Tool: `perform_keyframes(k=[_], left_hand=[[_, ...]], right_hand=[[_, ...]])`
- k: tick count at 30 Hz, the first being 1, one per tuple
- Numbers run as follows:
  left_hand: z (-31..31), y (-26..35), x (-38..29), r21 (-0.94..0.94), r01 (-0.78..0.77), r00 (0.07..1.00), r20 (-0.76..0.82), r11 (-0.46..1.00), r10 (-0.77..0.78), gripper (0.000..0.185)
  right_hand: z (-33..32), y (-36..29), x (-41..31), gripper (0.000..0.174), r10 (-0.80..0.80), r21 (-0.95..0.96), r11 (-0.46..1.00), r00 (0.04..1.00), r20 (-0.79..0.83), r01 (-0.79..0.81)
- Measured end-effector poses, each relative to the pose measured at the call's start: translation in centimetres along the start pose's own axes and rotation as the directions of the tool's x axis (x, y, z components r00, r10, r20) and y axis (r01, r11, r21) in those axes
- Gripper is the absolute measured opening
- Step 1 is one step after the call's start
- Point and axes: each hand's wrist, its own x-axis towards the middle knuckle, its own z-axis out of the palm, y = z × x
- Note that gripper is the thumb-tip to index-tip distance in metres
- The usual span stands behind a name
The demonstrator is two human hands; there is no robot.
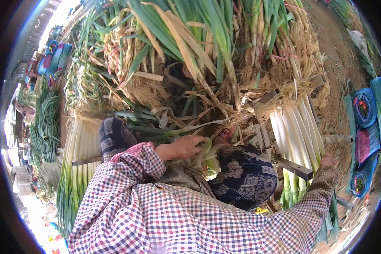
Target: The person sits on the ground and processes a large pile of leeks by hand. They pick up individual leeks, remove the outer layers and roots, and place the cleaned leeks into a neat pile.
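My left hand [184,147] is over my lap with its fingers curled around a pale green leaf sheath [206,151]. At the right, my right hand [329,160] touches the outer edge of a row of trimmed Welsh onions [297,130] with white stalks and bushy roots. Its fingertips are partly hidden, so I cannot tell whether it grips a stalk. That row rests in a metal rack [294,168]. A second row of trimmed Welsh onions [79,139] lies at the left, across a metal bar [87,161].
Untrimmed Welsh onions [197,38] with dry leaves are heaped in front of me. Stripped leaves [165,127] lie between my patterned trouser legs [246,176]. Rolled blue net sacks [365,111] lie on the dirt floor [335,63] at the right. More green onions [46,127] lie far left.
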Motion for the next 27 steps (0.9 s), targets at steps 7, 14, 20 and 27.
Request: perform_keyframes(k=[7, 14, 20, 27], left_hand=[[-2.4, -3.2, -0.7, -0.120, 0.035, 0.999, 0.028, 0.992, -0.032, 0.042], [-2.6, -5.6, -3.7, -0.255, -0.171, 0.967, -0.229, 0.952, 0.113, 0.040], [-6.2, -7.8, -7.6, -0.490, 0.028, 0.939, -0.286, 0.871, -0.191, 0.036], [-8.5, -8.4, -7.3, -0.589, -0.327, 0.763, -0.626, 0.739, -0.161, 0.028]], right_hand=[[-11.5, -27.8, -7.7, 0.041, -0.606, 0.779, 0.433, 0.787, -0.120, 0.453], [0.9, -46.7, 1.5, 0.054, -0.639, 0.355, 0.759, 0.730, 0.242, 0.546], [16.8, -49.2, 9.0, 0.040, -0.508, 0.941, -0.331, 0.854, -0.112, -0.073], [-9.2, -54.5, -5.8, 0.051, -0.556, 0.923, 0.238, 0.822, -0.125, 0.302]])
